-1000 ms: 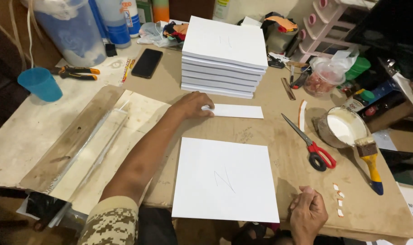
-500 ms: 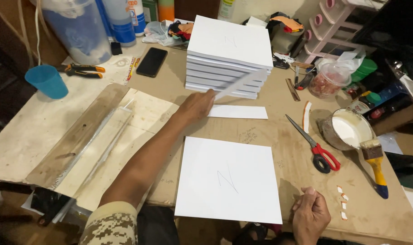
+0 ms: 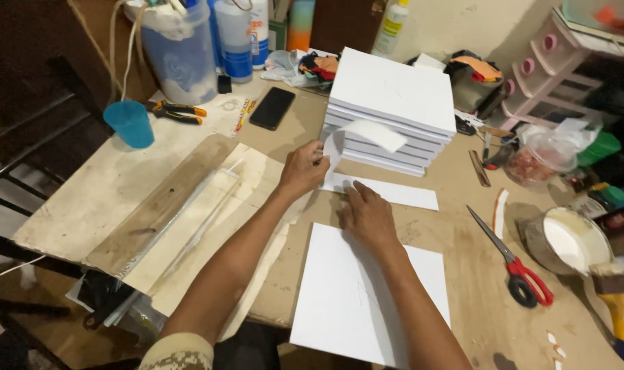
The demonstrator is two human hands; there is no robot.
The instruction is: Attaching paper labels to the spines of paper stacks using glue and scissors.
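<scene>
Paper strip (image 3: 367,133), white and curling, rises from the left hand (image 3: 302,170), pinched at its lower end; its long axis runs up and to the right, the free end drooping against the stack of white boards (image 3: 394,103) just beyond. Right hand (image 3: 367,216) lies flat, fingers spread, pressing a second white strip (image 3: 401,193) whose length runs left to right on the worktop (image 3: 463,274). One large white sheet (image 3: 353,301) sits nearer. To the right lie one pair of red-handled scissors (image 3: 514,264), a glue bowl (image 3: 572,243) and one brush (image 3: 614,301).
</scene>
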